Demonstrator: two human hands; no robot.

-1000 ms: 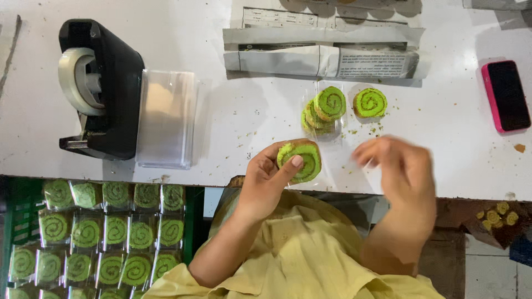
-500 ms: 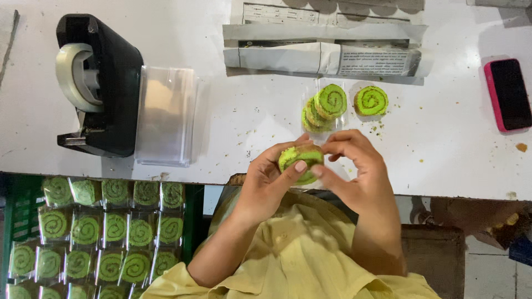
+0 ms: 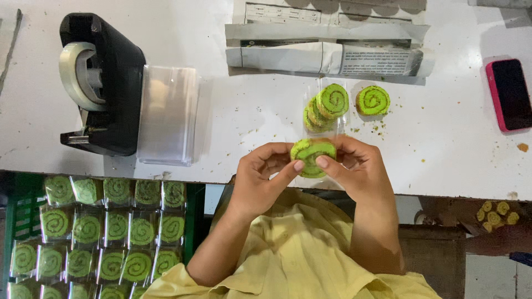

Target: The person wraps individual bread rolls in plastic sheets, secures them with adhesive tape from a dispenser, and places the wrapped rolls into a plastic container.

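I see a round green spiral cookie (image 3: 312,156) held up just over the near edge of the white desk (image 3: 249,122), pinched between both of my hands. My left hand (image 3: 265,176) curls around its left side, thumb tip pressing on the cookie's lower face and fingers behind it. My right hand (image 3: 354,166) grips the right side the same way, thumb on the front. A clear plastic wrapper seems to sit around the cookie, though I cannot tell how far it covers it.

Just beyond the hands, on the desk, lies a small stack of green spiral cookies (image 3: 324,108) overlapping one another in a clear sleeve, and just to its right a single cookie (image 3: 373,100) lies flat (crumbs are scattered around both). Farther back sits a folded newspaper (image 3: 332,55). At the right edge rests a phone in a pink case (image 3: 510,94), screen dark.

To the left, well apart from the hands, stands a black tape dispenser (image 3: 105,88) with a roll of clear tape, and touching its right side a stack of clear plastic bags (image 3: 168,113).

Below the desk's edge on the left, a green crate (image 3: 194,210) holds rows of wrapped green spiral cookies (image 3: 105,232). My yellow shirt (image 3: 299,260) fills the bottom centre.
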